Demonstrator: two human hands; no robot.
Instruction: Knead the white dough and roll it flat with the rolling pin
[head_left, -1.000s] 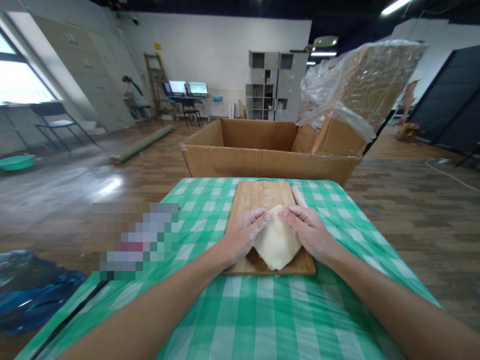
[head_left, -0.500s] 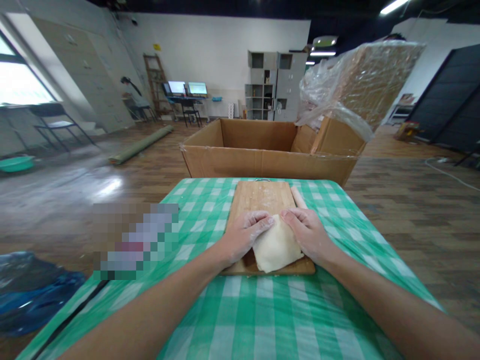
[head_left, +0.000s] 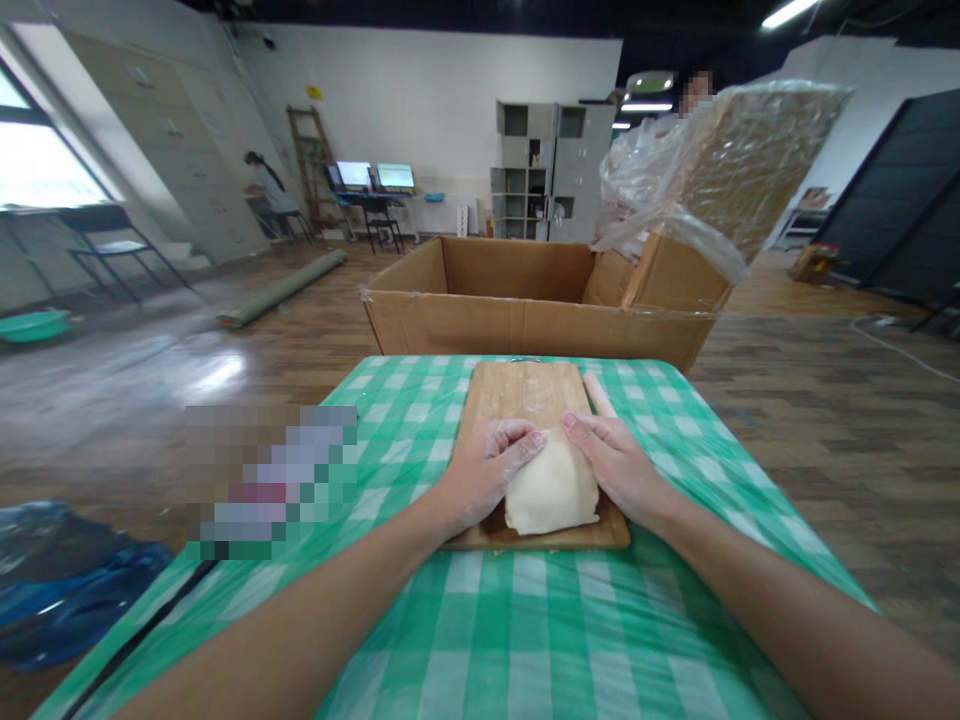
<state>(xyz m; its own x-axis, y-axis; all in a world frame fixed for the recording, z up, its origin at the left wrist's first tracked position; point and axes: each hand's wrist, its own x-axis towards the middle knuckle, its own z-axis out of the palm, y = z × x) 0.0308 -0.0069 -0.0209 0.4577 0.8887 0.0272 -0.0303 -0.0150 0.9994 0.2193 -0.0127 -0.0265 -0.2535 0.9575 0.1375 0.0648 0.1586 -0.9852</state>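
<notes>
A pale sheet of dough [head_left: 553, 487] hangs between my hands over the lower half of a wooden cutting board [head_left: 525, 390]. My left hand [head_left: 495, 465] pinches its upper left edge between thumb and curled fingers. At the upper right edge, my right hand [head_left: 611, 455] grips the dough in the same way. Both hands are dusted with white flour. The dough's lower edge droops, slightly uneven, near the board's front. Beside the board's right edge lies a light rolling pin [head_left: 599, 396], its near end hidden behind my right hand.
A green-and-white checked cloth [head_left: 405, 420] covers the table. Past its far edge stands a large open cardboard box [head_left: 525, 325], with a plastic-wrapped carton [head_left: 772, 170] at its right. A blurred-out item [head_left: 277, 480] lies at the left. One person [head_left: 266, 185] sits far back left.
The dough's lower edge has drawn up and in, and its right corner has shifted left. My right hand has moved very slightly. A person's head now shows behind the wrapped carton.
</notes>
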